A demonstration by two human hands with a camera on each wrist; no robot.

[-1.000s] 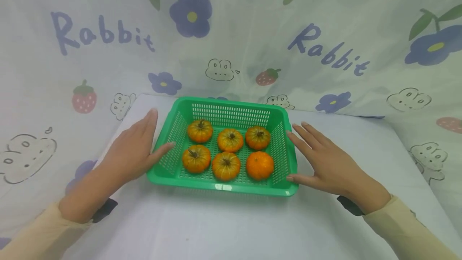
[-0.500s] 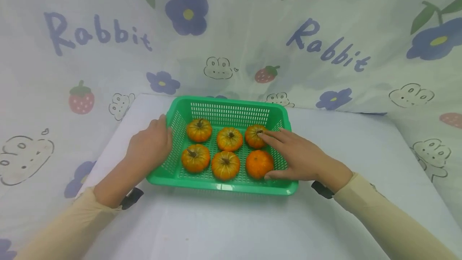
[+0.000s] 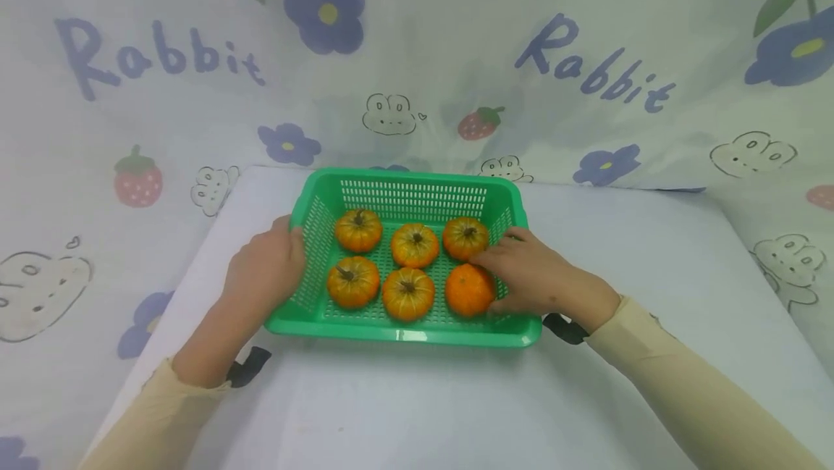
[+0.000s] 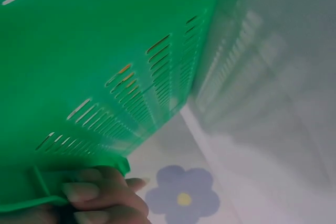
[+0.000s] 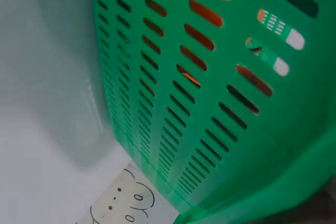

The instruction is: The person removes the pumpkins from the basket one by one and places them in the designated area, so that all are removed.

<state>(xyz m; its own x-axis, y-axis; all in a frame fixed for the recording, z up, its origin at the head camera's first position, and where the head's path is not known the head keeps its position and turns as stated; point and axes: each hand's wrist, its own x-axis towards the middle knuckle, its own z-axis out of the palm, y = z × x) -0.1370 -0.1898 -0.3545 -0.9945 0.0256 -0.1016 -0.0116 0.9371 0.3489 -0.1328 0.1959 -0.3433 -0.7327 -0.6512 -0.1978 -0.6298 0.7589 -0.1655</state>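
A green plastic basket (image 3: 404, 335) with slotted walls holds several small orange pumpkins, such as a yellow-striped pumpkin (image 3: 408, 295) in the front row. My left hand (image 3: 263, 267) grips the basket's left rim; the left wrist view shows the fingers (image 4: 107, 195) curled under that edge. Over the right wall reaches my right hand (image 3: 531, 274), its fingers and thumb bent around the right side of the plain orange pumpkin (image 3: 469, 290) at the front right. The right wrist view shows mainly the basket's outer wall (image 5: 173, 103), with the right hand almost wholly hidden.
The basket stands on a white-covered table (image 3: 391, 405). Behind and beside it hangs a pale cloth (image 3: 417, 43) printed with flowers, rabbits and lettering. Another striped pumpkin (image 3: 465, 238) sits close behind the right hand's fingers.
My left hand has gone from open beside the basket to gripping its left rim. The right hand has moved left over the right rim and down to the plain orange pumpkin.
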